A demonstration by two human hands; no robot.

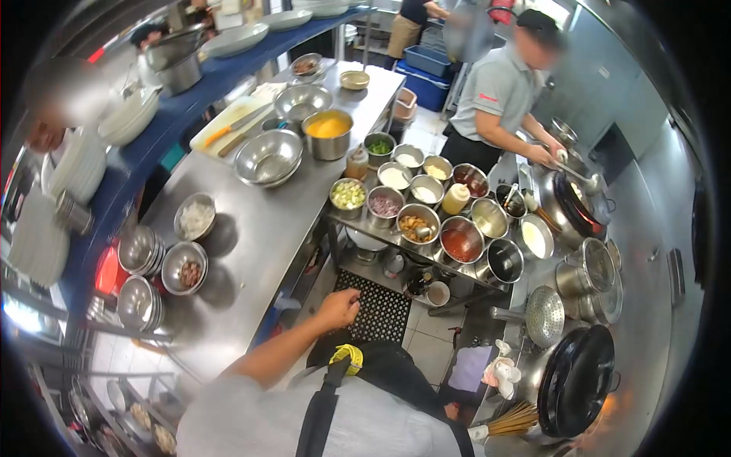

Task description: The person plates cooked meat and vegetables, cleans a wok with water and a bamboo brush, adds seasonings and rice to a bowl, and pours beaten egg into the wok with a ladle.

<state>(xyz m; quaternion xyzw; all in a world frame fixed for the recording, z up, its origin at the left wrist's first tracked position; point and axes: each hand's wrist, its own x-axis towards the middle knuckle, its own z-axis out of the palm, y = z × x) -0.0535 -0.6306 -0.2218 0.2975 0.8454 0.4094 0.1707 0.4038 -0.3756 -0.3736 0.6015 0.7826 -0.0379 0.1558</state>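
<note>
Your left hand point(339, 309) is at about 7 o'clock from the centre of the view, with its fingers folded towards the palm in a loose fist; you cannot tell from here whether they pinch anything small. Only a skin-toned patch that may be your right hand point(452, 411) shows near 5 o'clock, so its grip cannot be told.

Nearest your left hand in the view is one black perforated floor mat point(384, 303), below it and towards 3 o'clock. Your body hides its near end, so its long axis is uncertain. Nearest the right-hand patch are one lilac cloth point(470, 369) and one bundled brush point(512, 420), both at 5 o'clock. The brush lies with its pale handle towards 9 o'clock and its bristles fanning just above 3 o'clock. One black wok point(576, 381) sits at 4 o'clock.

From 1 to 3 o'clock, about fourteen round food containers point(461, 238) crowd a low stand, with two squeeze bottles point(457, 199) among them. At 9 o'clock, two stacks of steel bowls point(138, 302) stand beside two filled bowls point(185, 268). Two knives point(232, 131) lie at 10 o'clock. A co-worker point(495, 99) stands at 1 o'clock.
</note>
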